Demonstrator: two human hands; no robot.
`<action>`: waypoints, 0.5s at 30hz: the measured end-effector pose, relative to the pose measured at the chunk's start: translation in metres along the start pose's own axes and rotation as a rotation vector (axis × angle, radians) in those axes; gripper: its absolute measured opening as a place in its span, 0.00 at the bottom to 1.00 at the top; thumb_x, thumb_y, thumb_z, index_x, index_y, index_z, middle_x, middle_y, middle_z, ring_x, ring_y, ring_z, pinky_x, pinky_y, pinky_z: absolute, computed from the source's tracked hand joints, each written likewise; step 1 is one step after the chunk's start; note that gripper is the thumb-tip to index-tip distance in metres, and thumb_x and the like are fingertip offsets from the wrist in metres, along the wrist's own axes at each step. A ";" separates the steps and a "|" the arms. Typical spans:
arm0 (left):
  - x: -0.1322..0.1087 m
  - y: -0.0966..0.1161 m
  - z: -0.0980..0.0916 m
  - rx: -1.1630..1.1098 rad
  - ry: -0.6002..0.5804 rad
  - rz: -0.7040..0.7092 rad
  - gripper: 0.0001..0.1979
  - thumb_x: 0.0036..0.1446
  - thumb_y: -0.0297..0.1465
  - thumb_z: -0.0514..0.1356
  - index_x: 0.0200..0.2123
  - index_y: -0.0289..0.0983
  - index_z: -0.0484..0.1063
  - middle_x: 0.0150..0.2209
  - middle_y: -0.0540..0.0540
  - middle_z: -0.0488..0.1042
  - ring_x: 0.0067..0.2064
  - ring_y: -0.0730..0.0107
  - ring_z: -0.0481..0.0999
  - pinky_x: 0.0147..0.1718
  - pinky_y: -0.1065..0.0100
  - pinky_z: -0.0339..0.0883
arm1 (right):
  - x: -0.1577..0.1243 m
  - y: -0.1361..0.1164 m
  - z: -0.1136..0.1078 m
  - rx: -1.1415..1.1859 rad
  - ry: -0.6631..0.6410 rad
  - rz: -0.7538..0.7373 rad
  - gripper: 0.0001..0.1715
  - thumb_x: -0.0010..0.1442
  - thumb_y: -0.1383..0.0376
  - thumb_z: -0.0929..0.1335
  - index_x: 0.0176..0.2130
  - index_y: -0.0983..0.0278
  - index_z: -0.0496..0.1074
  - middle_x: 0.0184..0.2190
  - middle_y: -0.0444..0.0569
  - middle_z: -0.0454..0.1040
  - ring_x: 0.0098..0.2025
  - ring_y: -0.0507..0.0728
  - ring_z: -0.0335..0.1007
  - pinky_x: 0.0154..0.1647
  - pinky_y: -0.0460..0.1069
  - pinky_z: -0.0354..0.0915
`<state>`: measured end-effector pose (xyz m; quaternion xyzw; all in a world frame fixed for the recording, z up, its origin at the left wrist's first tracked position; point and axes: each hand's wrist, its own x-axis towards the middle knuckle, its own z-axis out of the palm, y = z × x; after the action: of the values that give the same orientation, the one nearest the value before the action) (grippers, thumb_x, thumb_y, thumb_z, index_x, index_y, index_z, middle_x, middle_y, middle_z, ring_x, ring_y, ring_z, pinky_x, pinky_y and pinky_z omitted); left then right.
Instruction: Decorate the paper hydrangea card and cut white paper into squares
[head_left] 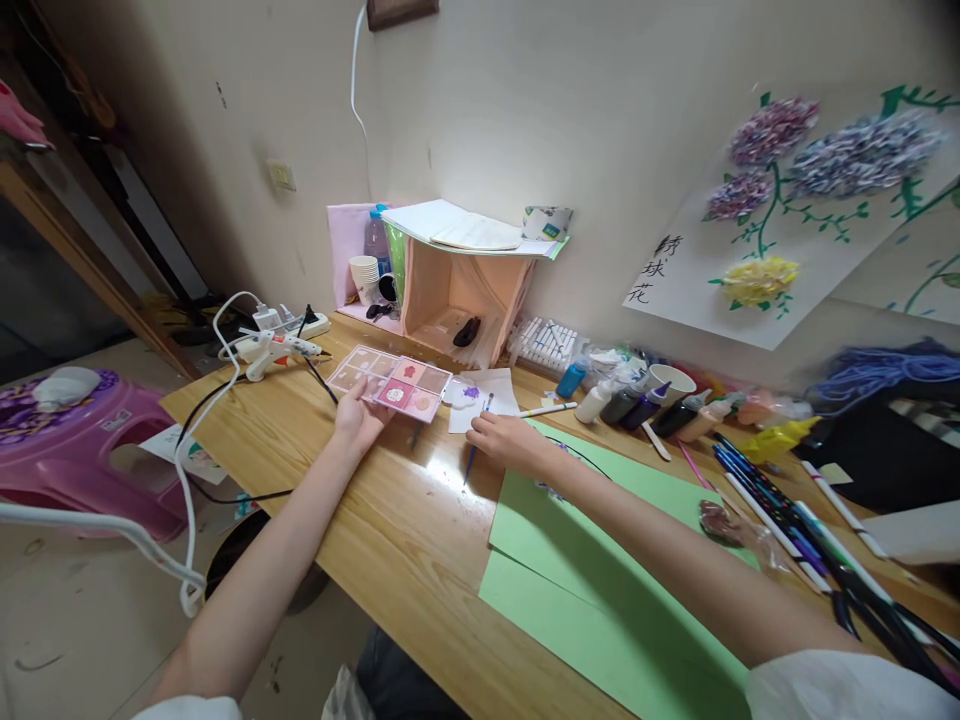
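My left hand grips the near edge of a pink paint palette with several pink and beige pans, lying on the wooden table. My right hand is closed on a thin blue-handled brush whose tip points toward a white sheet with a purple blot. Under my right forearm lies a green paper sheet.
A white glue gun and power strip sit at the table's far left. A pink wooden box stands against the wall. Paint bottles, a cup and several pencils fill the right side. A pink stool stands left.
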<state>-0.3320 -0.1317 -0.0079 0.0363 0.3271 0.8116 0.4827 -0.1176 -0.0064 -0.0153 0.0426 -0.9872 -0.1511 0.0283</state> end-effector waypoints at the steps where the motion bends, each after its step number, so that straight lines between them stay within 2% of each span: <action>1: 0.001 0.002 -0.001 -0.021 0.015 0.030 0.19 0.64 0.31 0.42 0.45 0.28 0.69 0.28 0.42 0.78 0.26 0.67 0.78 0.26 0.68 0.73 | 0.005 -0.001 -0.001 0.018 0.030 0.023 0.07 0.61 0.74 0.61 0.35 0.67 0.67 0.33 0.52 0.68 0.37 0.57 0.62 0.30 0.48 0.59; 3: 0.002 0.007 -0.004 -0.065 0.056 0.100 0.17 0.64 0.30 0.44 0.43 0.30 0.70 0.27 0.44 0.77 0.25 0.69 0.77 0.25 0.70 0.72 | 0.019 -0.004 -0.001 0.061 0.094 0.040 0.07 0.61 0.73 0.60 0.36 0.67 0.67 0.34 0.52 0.68 0.38 0.57 0.62 0.32 0.48 0.60; 7: 0.004 0.013 -0.009 -0.101 0.111 0.184 0.15 0.64 0.29 0.44 0.42 0.31 0.70 0.25 0.45 0.77 0.24 0.70 0.76 0.22 0.72 0.70 | 0.059 -0.012 0.005 0.079 0.143 -0.027 0.11 0.64 0.72 0.57 0.40 0.69 0.67 0.36 0.54 0.68 0.40 0.57 0.62 0.35 0.50 0.61; 10: 0.003 0.013 -0.010 -0.087 0.086 0.181 0.16 0.64 0.29 0.44 0.43 0.31 0.69 0.26 0.45 0.77 0.24 0.70 0.76 0.22 0.72 0.70 | 0.083 -0.014 0.011 0.090 0.178 -0.077 0.11 0.63 0.72 0.58 0.36 0.69 0.68 0.37 0.55 0.69 0.42 0.58 0.63 0.36 0.50 0.61; 13: 0.002 0.012 -0.010 -0.067 0.026 0.157 0.17 0.64 0.30 0.43 0.45 0.31 0.69 0.28 0.44 0.78 0.25 0.71 0.76 0.25 0.71 0.71 | 0.089 -0.007 0.012 0.120 0.246 -0.081 0.11 0.62 0.72 0.59 0.33 0.67 0.69 0.35 0.53 0.71 0.41 0.57 0.64 0.35 0.49 0.61; 15: 0.000 0.012 -0.009 -0.062 -0.016 0.152 0.18 0.65 0.30 0.42 0.47 0.31 0.69 0.30 0.43 0.78 0.26 0.71 0.77 0.28 0.71 0.72 | 0.080 0.000 0.009 0.143 0.317 -0.010 0.11 0.62 0.72 0.58 0.34 0.66 0.68 0.33 0.53 0.71 0.39 0.57 0.65 0.34 0.49 0.62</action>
<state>-0.3442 -0.1402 -0.0081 0.0527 0.2943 0.8551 0.4235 -0.1975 -0.0109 -0.0199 0.0729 -0.9784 -0.0720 0.1798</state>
